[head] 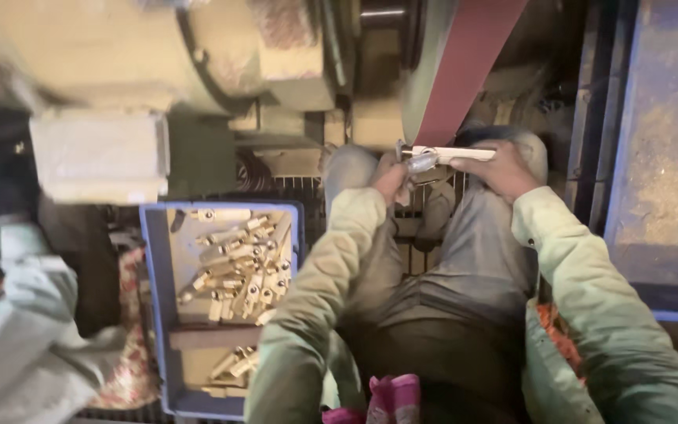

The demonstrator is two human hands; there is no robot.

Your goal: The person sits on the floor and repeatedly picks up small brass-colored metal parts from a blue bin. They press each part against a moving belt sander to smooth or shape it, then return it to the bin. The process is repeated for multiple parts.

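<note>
Down between the seated person's knees, both hands meet just below a reddish-brown sanding belt (468, 59) that runs up and away over a pale, bulky machine body (143, 47). Together they hold a long pale metal fitting (442, 154) lying crosswise, its left end close to the foot of the belt. The right hand (505, 169) is wrapped over the fitting's right part, fingers closed on it from above. The left hand (390, 179) grips the left end, closed around it just beside a shiny rounded piece. The hands sit near each other, joined by the part.

To the left of the person's knee stands a blue plastic crate (160, 306), heaped with small pale brass-coloured fittings (237, 271) in two compartments. At the far left edge, another person's pale sleeve (17, 338) shows. A blue bin wall (665, 157) stands on the right.
</note>
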